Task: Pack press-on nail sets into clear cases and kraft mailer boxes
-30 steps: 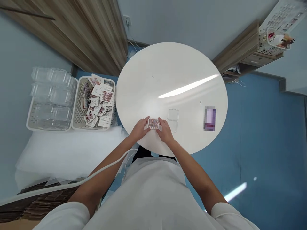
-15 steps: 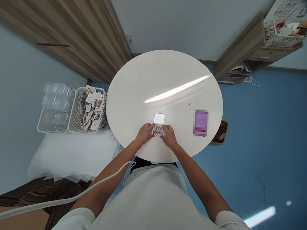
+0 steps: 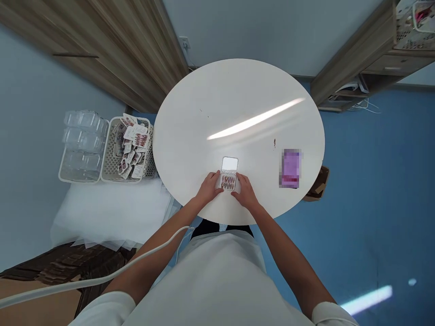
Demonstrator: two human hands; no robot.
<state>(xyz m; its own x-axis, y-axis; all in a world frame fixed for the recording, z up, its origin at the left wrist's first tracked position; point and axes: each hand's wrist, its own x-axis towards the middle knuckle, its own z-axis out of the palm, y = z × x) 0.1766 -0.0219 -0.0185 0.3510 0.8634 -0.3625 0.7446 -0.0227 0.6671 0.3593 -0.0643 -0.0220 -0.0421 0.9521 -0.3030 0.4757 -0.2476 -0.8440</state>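
A small clear case with its lid raised lies on the white oval table, near the front edge. Rows of reddish, nail-shaped pieces show inside it. My left hand is at the case's left side, thumb and fingers apart and touching its edge. On the other side, my right hand has its fingers spread, with the fingertips at or just beside the case's right edge. Neither hand covers the pieces.
A purple pixelated item lies at the table's right. Left of the table stand a white basket of cards and a basket of clear plastic boxes. A white cable crosses my left arm.
The view has shifted slightly, so the table sits a little differently in it. My right hand has loosened and moved slightly away from the case's right edge.
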